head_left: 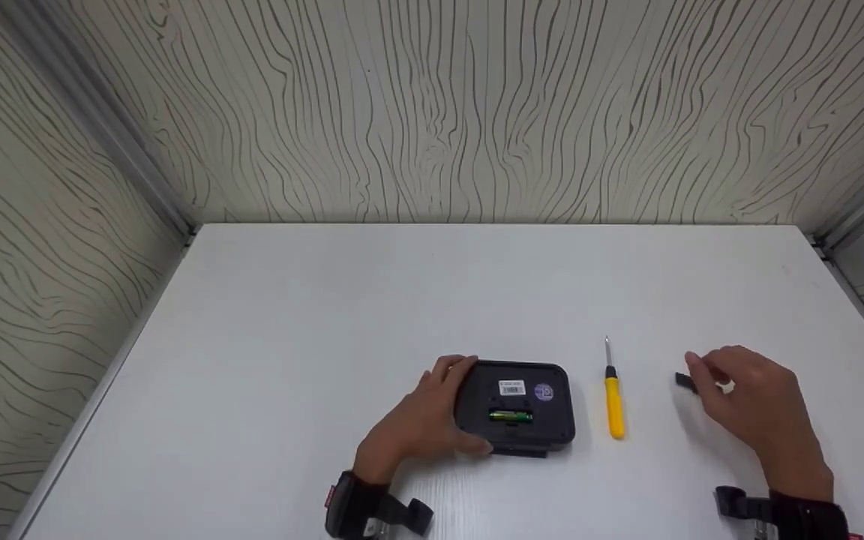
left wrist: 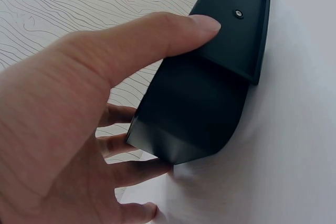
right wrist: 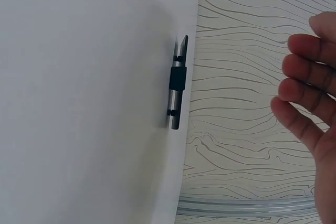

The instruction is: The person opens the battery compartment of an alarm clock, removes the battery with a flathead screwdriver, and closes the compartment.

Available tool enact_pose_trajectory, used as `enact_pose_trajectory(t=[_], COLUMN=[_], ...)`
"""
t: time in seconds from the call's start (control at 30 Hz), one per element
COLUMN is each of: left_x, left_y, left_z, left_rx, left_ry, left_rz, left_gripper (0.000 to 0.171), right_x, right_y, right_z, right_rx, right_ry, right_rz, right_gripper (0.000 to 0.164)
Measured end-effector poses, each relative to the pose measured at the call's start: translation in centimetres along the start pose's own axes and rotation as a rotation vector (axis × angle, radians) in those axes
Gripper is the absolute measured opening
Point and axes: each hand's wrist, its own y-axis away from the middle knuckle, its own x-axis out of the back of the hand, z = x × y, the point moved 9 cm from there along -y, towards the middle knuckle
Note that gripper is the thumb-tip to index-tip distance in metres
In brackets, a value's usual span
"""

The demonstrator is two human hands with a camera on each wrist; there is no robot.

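A black box-shaped device (head_left: pixel 477 420) lies on the white table with its underside up. In its small open compartment sits a green battery (head_left: pixel 511 416). My left hand (head_left: pixel 424 420) grips the device's left end, thumb along the near side and fingers around the far side. The left wrist view shows the thumb (left wrist: pixel 184 32) pressed on the device's side, near a screw. A small black battery cover (right wrist: pixel 178 80) with little tabs lies on the table. Loosely curled and holding nothing, my right hand (head_left: pixel 754 397) is beside the cover, apart from it in the right wrist view.
Between the device and the right hand lies a yellow-handled screwdriver (head_left: pixel 613 405), its tip pointing away from me. The white table (head_left: pixel 327 300) is bordered by wood-patterned panels (head_left: pixel 432 112) at the back and sides.
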Motion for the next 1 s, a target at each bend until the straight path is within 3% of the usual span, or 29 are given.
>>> enact_pose_trajectory(t=[0.27, 0.37, 0.63, 1.0], left_x=[0.1, 0.1, 0.1, 0.0], left_y=[0.1, 0.1, 0.1, 0.0], left_z=[-0.1, -0.2, -0.2, -0.3], left_rx=[0.002, 0.003, 0.011, 0.014], left_ry=[0.015, 0.019, 0.019, 0.019], left_rz=[0.004, 0.005, 0.003, 0.003], left_gripper=[0.109, 0.109, 0.110, 0.110], right_x=[1.0, 1.0, -0.5, -4.0], right_y=[0.1, 0.0, -0.3, -0.3], right_z=[-1.1, -1.3, -1.6, -3.0], right_rx=[0.152, 0.165, 0.111, 0.038], right_ry=[-0.010, 0.008, 0.001, 0.008], right_rz=[0.129, 0.131, -0.033, -0.211], right_gripper=[0.038, 0.042, 0.021, 0.024])
